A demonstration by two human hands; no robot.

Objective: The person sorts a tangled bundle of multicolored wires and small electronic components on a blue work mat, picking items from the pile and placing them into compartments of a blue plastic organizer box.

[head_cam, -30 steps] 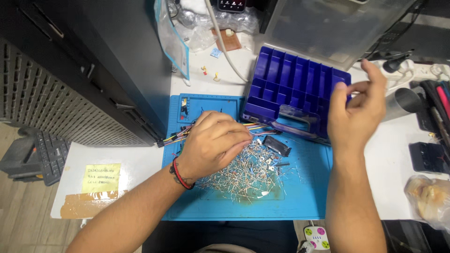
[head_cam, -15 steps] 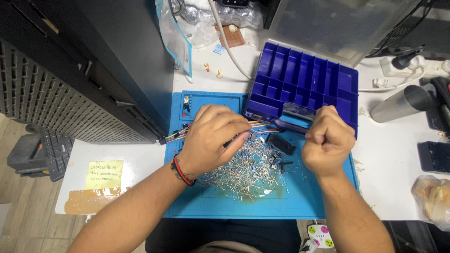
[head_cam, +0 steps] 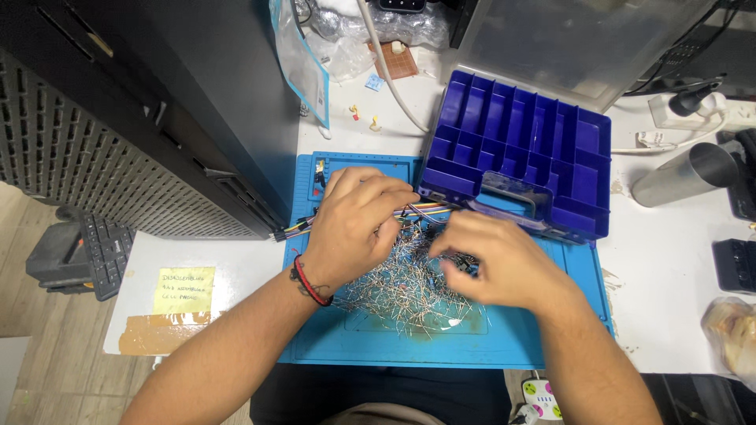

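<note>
Both hands are down in the pile (head_cam: 405,287), a loose heap of thin wire-legged parts spread across the middle of the blue mat (head_cam: 346,346). Light stuff, by the look of it, springy and tangled; the legs would bend easily and snag on each other, so a fingertip pinch on one part's body, lifted straight up, seems the way to take it.

The left hand (head_cam: 354,224) lies curled over the pile's upper left edge, fingers bent onto a bundle of coloured jumper wires (head_cam: 429,208) that runs across the mat; whether it actually grips them, I cannot tell. A red band sits on that wrist.

The right hand (head_cam: 492,260) is palm-down, fingers tucked in low on the heap near a small dark part; what it has between them is hidden.

Just beyond, touching the mat's far edge, the purple organiser (head_cam: 543,149) stands open, its compartments looking bare. A metal cylinder (head_cam: 681,177) lies to the right, a yellow note (head_cam: 183,290) well off to the left.
</note>
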